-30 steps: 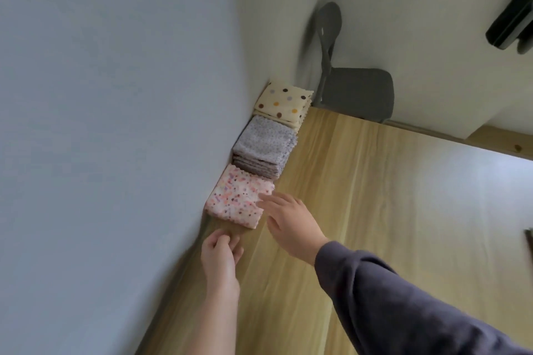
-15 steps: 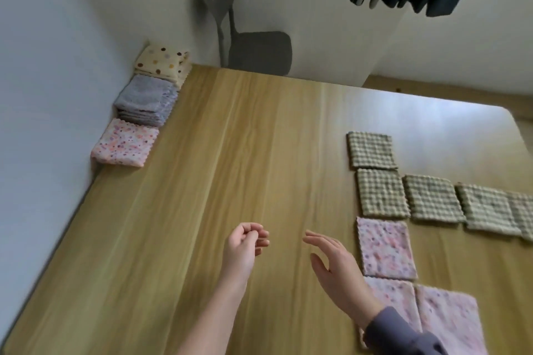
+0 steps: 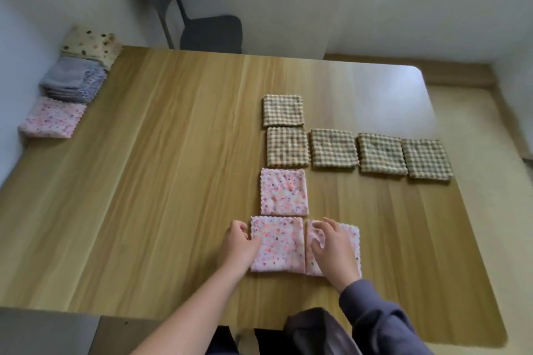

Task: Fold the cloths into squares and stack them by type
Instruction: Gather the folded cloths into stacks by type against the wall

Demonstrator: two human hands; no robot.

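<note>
Pink cloth [image 3: 277, 245] in left grip [image 3: 239, 242]; checked squares [image 3: 331, 148] beyond, stacks [image 3: 72, 81] far left.

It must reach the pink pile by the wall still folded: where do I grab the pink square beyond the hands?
Probably pinch all layers of the pink square at its left edge, from the left: it lies flat, and neighbouring cloths crowd its near and far edges.
</note>
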